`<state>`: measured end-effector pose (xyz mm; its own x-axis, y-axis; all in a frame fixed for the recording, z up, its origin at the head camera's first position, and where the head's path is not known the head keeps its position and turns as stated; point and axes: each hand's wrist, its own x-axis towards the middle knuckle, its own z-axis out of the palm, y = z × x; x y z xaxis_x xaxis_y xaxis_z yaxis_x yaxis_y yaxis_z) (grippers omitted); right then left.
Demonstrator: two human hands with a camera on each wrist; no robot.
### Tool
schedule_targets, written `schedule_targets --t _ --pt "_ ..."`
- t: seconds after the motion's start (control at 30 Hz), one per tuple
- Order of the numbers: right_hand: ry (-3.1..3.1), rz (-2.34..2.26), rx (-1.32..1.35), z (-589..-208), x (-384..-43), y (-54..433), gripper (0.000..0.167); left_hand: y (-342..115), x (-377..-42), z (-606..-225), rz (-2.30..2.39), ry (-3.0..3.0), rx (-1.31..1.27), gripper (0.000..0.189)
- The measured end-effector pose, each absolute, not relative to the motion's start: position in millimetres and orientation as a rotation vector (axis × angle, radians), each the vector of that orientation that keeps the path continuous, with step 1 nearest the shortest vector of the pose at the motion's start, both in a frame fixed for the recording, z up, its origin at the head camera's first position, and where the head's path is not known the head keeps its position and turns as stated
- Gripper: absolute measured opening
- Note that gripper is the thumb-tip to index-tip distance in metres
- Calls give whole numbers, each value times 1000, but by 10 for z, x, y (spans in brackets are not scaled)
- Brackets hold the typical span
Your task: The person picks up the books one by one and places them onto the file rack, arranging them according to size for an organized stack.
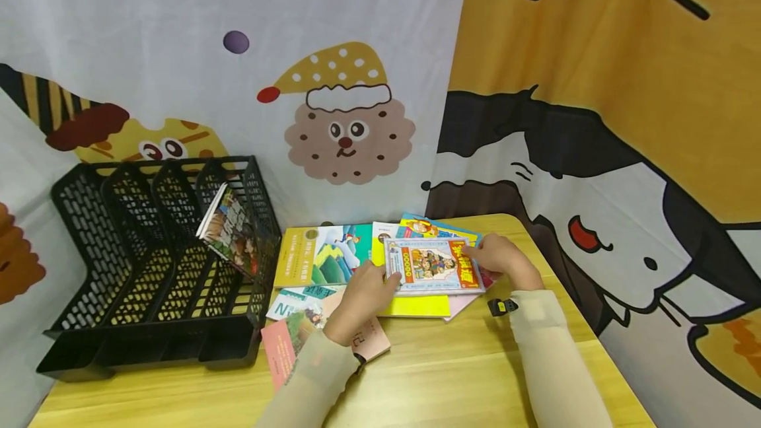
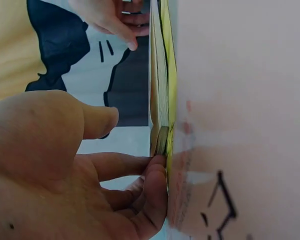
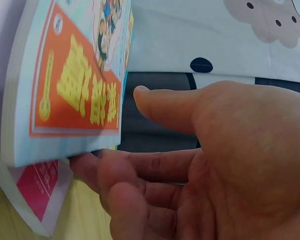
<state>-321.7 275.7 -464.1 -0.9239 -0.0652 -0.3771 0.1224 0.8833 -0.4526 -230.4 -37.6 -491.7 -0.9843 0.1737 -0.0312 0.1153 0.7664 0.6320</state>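
Head view — downward, wrist views — hands [image 2: 65, 190] [image 3: 220, 165] close

Head view bright, even; soft shadow on table [image 1: 452, 375] near right hand [image 1: 505, 259]. Wrist views dimmer; pale cover [image 2: 250, 100] beside left hand [image 2: 85, 170] blurry.

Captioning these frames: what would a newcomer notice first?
Likely the cartoon curtain filling the background. Next, the black rack at left on the table, a tilted book in it. Then, at centre, a red-banded book over other books, between left hand and right hand.
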Motion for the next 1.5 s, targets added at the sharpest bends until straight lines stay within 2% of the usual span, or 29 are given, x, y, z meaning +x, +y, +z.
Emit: schedule_targets --t 0.17,0.37,0.77,1.03,1.27,1.37,1.5 --pt "2647 -702 48 -4683 -3251 2727 50 -388 -2320 -4913 1093 2815 206 44" --pt "2555 -954 66 -4729 -3289 2742 55 -440 -2350 -4891 1237 2702 102 40" --pt "2273 -1511 -192 -4533 -3245 2629 74 -622 -2386 -4796 1342 2612 60 46" --pt "2098 -1749 -252 -4387 -3168 2528 66 -798 -2391 -4734 1446 2603 9 49" --pt "1985 -1811 -359 -4299 -3065 2375 63 -1012 -2390 -4642 1617 2509 6 63" --pt "1975 -1808 -336 -4317 -3052 2290 62 -1101 -2393 -4584 1704 2476 49 58" --pt "1986 -1752 -298 -4360 -3030 2181 62 -1203 -2374 -4495 1813 2456 67 37"
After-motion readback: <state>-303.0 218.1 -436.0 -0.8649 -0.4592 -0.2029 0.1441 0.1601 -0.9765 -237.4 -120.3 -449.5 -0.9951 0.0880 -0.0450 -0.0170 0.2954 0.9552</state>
